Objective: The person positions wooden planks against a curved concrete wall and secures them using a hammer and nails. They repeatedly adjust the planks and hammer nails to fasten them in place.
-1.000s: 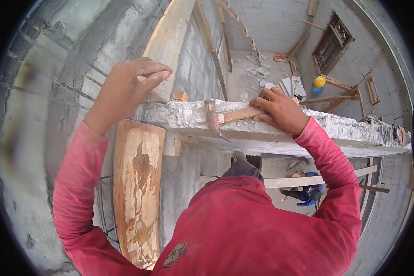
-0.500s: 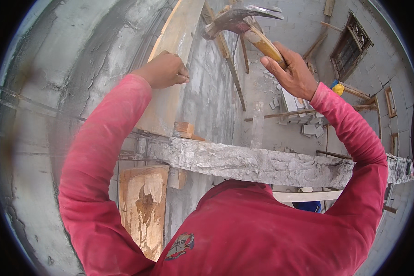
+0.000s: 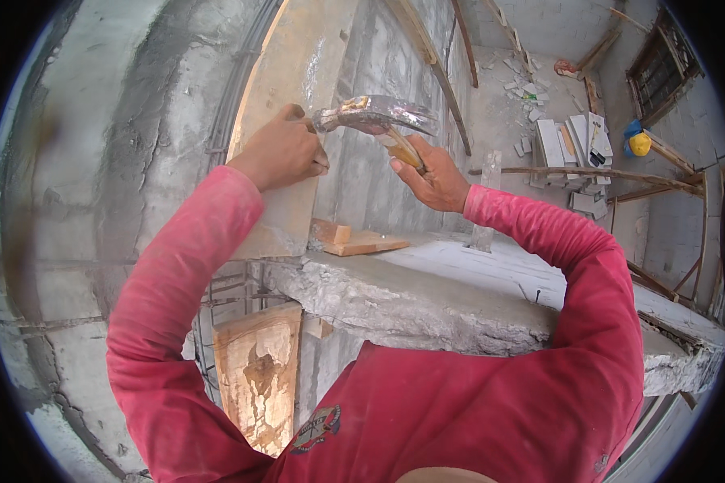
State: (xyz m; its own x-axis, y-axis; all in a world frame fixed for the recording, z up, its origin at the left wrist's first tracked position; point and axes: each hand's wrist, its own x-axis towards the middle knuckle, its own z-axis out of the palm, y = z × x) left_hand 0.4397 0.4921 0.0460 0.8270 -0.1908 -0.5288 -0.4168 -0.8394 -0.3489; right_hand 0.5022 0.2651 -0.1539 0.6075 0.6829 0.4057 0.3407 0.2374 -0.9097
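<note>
R hand (image 3: 437, 174): fingers clamped on hammer (image 3: 379, 116) by its handle, hammer head up nr L hand (image 3: 283, 151). L fingers curled in at upright board (image 3: 318, 60), can't tell if gripping anything. Wood block (image 3: 330, 232) below, nr concrete ledge (image 3: 411, 306).

the right hand (image 3: 441, 179) hides part of the hammer handle (image 3: 403, 150).

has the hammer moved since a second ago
Yes: the hammer, held in the right hand, has come up off the concrete ledge where it rested, toward the upper wooden board, its head now beside the left hand.
</note>
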